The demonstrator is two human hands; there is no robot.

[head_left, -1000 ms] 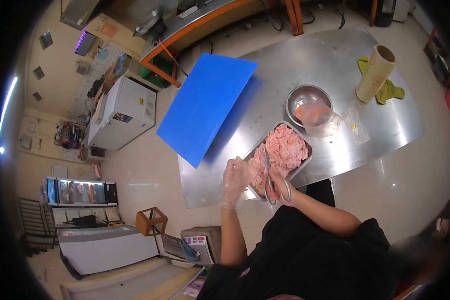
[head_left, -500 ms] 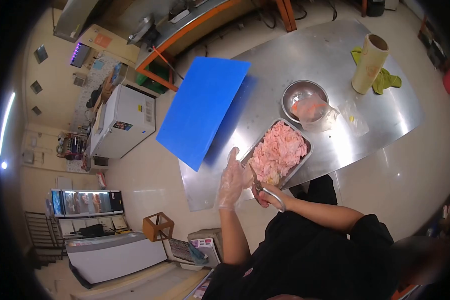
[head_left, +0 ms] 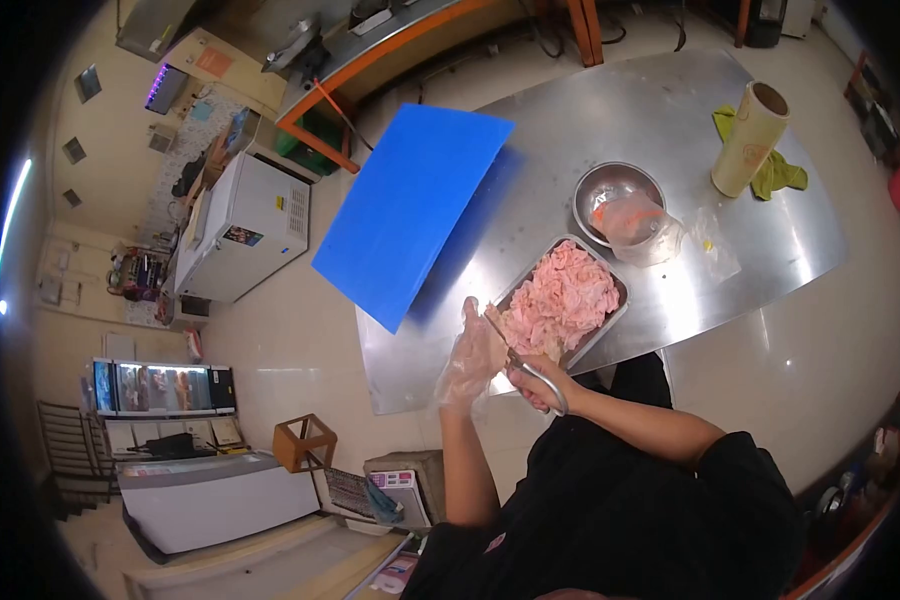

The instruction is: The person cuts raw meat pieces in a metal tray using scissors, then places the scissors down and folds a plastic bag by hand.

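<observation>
My left hand (head_left: 473,360), in a clear plastic glove, is at the near left corner of the metal tray (head_left: 625,297). Its thumb points up, and its fingers are pressed on a pale piece of meat. The tray holds a heap of pink raw meat (head_left: 567,295). My right hand (head_left: 538,382) is closed round the handles of metal scissors (head_left: 550,383), just below the tray's near edge. The blades point up and left towards my left hand, against the meat there.
A large blue board (head_left: 415,210) lies on the steel table (head_left: 660,110), left of the tray. Beyond the tray are a steel bowl (head_left: 618,170) with a plastic bag (head_left: 642,230), a film roll (head_left: 750,140) and a green cloth (head_left: 778,177). A white freezer (head_left: 245,230) stands at the left.
Over the last second, the scissors have swung from above the meat to beside my left hand, and my right hand has moved left and closer to my body. The view has shifted slightly.
</observation>
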